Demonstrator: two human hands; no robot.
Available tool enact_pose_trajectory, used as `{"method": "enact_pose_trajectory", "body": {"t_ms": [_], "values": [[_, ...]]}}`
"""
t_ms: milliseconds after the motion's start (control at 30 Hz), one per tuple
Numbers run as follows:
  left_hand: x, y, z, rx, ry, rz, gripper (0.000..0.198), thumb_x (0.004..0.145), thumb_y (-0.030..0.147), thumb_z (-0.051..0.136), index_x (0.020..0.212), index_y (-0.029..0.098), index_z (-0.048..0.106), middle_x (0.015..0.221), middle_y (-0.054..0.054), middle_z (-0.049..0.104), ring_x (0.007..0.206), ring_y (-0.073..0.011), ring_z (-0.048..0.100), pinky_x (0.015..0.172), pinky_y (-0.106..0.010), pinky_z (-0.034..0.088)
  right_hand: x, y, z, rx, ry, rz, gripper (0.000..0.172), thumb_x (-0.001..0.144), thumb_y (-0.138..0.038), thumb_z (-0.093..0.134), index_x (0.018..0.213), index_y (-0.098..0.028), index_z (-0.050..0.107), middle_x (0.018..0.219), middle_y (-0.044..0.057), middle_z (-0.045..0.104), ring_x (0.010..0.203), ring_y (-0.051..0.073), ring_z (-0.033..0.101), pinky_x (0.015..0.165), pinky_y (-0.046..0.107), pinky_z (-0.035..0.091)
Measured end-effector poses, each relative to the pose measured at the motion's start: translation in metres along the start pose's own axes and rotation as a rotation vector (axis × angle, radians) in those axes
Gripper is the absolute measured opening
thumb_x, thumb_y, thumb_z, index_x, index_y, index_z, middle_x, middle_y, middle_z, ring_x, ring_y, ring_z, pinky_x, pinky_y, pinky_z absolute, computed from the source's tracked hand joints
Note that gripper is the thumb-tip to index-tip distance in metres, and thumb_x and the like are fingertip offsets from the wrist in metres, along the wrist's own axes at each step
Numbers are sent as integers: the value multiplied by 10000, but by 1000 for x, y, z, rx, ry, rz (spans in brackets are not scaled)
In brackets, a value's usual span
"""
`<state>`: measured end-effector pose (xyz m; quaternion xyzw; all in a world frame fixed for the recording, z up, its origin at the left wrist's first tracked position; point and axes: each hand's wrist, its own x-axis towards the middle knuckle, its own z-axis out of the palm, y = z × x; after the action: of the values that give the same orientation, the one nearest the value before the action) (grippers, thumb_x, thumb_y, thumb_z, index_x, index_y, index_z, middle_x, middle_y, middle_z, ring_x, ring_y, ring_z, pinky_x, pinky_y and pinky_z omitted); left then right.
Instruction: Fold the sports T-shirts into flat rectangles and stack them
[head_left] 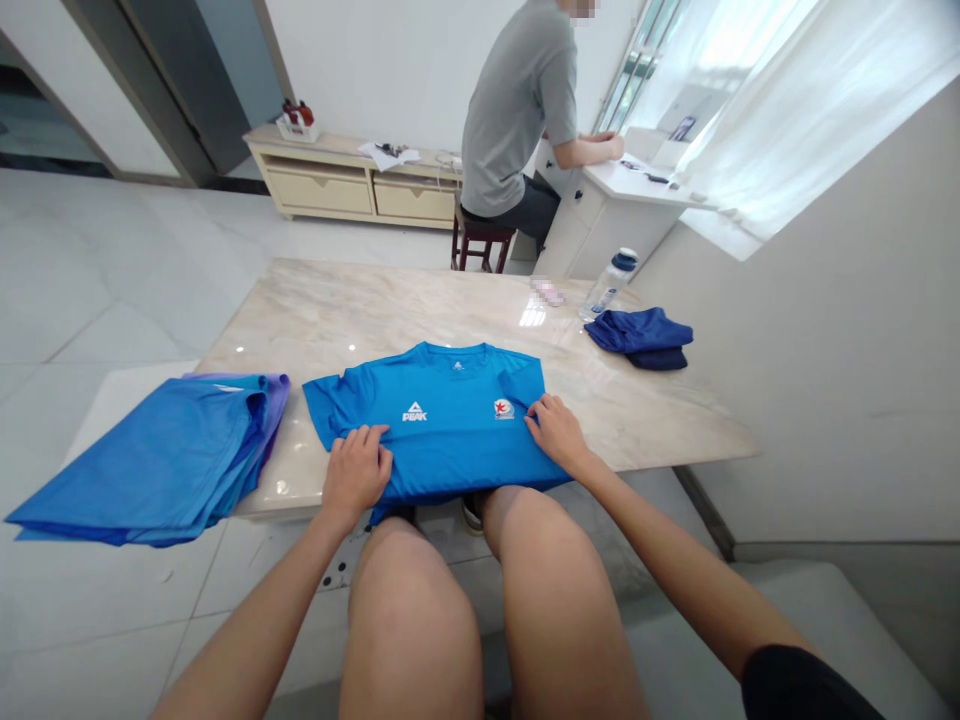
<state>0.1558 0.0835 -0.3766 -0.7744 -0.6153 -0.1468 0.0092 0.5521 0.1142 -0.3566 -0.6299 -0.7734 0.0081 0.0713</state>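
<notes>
A blue short-sleeved T-shirt [450, 445] lies front up on the table, its collar away from me and its lower part hanging over the near edge. A white PEAK logo and a red star badge mark its chest. My left hand [355, 472] is at the shirt's left side below the sleeve, fingers bent and closed on the cloth. At the opposite side, below the other sleeve, my right hand [556, 432] pinches the fabric near the badge. The cloth under both palms is hidden.
Left on the marble-patterned table [360, 300] lies a stack of blue and purple garments [150, 460], overhanging its edge. Dark blue folded cloth [641, 335] and a water bottle [609, 285] stand at the right. Beyond, a person [517, 110] sits on a stool at a white desk.
</notes>
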Motion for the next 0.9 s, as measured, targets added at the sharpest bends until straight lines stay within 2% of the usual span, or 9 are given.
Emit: {"method": "enact_pose_trajectory", "body": {"t_ms": [133,233,300,367,467,567,700,767,900], "values": [[0,2,-1,-21,-2,-8,401,1039,221,411,1306,155,703,1115,-161,737,1075,-360,646,903,-488,437,-9,-1,-11,110,29,-61,249,1111,-305,503,1083,-217,734,1150,154,688,1095,327,616,968,468,528],[-1,2,-1,-20,-2,-19,393,1037,213,415,1297,161,705,1124,-158,740,1085,-358,644,916,-487,434,-15,2,-24,249,-63,-195,254,1105,-354,553,1052,-239,773,1155,117,720,1094,298,628,1004,453,504],[-1,2,-1,-18,-4,-19,387,1035,211,421,1294,163,705,1115,-155,740,1085,-354,645,920,-483,432,-7,8,-30,346,-109,-253,262,1100,-380,577,1026,-257,797,1142,92,745,1088,284,641,1024,447,488],[-1,2,0,-17,-4,-14,384,1035,211,425,1294,162,704,1101,-152,736,1082,-354,645,919,-482,431,14,16,-31,416,-62,-224,253,1093,-351,575,1062,-250,805,1134,88,758,1075,272,654,1038,435,486],[-1,1,1,-13,2,-14,377,1034,208,429,1289,163,702,1087,-147,731,1076,-351,648,910,-477,428,63,26,-22,404,-7,-111,238,1045,-249,588,1161,-196,789,1129,110,748,1034,260,659,1031,411,501],[-1,1,1,-12,1,-22,368,1033,203,435,1287,169,700,1080,-142,733,1072,-344,650,906,-469,421,107,30,-6,298,-94,-87,282,997,-277,689,1243,-170,775,1198,140,718,1092,279,636,1079,431,481],[-2,2,0,-21,-14,-27,363,1038,200,440,1292,181,699,1098,-136,739,1082,-344,647,918,-477,420,135,27,12,175,-200,-102,196,993,-370,731,1069,-207,808,1281,153,692,1195,331,573,1102,490,448],[-2,2,0,-27,-23,-30,367,1038,200,443,1302,178,697,1102,-137,738,1086,-344,644,925,-480,421,139,27,17,183,-161,-58,194,1024,-356,672,1033,-209,797,1256,151,706,1206,341,564,1101,506,441],[-2,3,1,-40,-30,-37,377,1040,202,439,1314,173,696,1100,-138,734,1082,-347,636,932,-486,417,139,40,19,319,65,43,303,1077,-390,542,1159,-183,748,1213,152,728,1127,303,608,1121,492,450]]}}
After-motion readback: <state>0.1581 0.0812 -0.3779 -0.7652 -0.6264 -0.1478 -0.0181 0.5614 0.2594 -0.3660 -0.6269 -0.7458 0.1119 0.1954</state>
